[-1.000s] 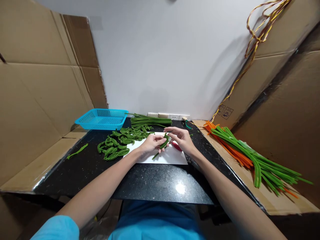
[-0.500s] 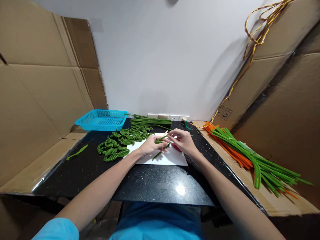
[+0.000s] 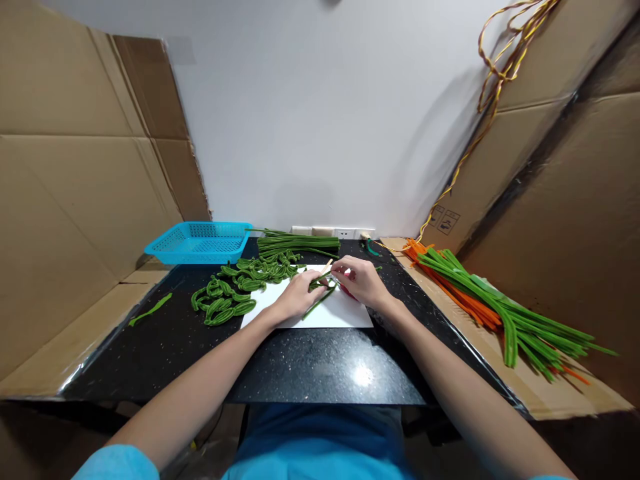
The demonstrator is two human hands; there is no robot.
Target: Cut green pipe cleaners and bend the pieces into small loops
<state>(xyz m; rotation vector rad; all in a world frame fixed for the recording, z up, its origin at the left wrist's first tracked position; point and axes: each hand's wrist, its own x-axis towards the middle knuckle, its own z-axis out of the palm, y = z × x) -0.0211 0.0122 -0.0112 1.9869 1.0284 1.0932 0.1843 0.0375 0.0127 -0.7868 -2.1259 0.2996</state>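
Both hands meet over a white sheet [image 3: 345, 315] on the black table [image 3: 280, 363]. My left hand [image 3: 299, 294] is closed on a thin wooden stick [image 3: 326, 267] and the folded part of a green pipe cleaner [image 3: 320, 301], whose loose end trails toward me. My right hand [image 3: 361, 281] pinches the same pipe cleaner at its far end, fingers pressed together. A red object [image 3: 350, 293] lies partly hidden under my right hand. A pile of bent green pipe cleaner pieces [image 3: 239, 285] lies just left of the sheet.
A blue plastic basket [image 3: 199, 241] stands at the back left. Straight green pipe cleaners [image 3: 300, 243] lie by the wall. On the cardboard at right lies a bundle of green and orange pipe cleaners [image 3: 495, 307]. One green piece [image 3: 150, 309] lies at left. Cardboard panels stand on both sides.
My right hand has come down from above onto the pipe cleaner and closed on it. The wooden stick now shows in my left hand. The view has shifted slightly.
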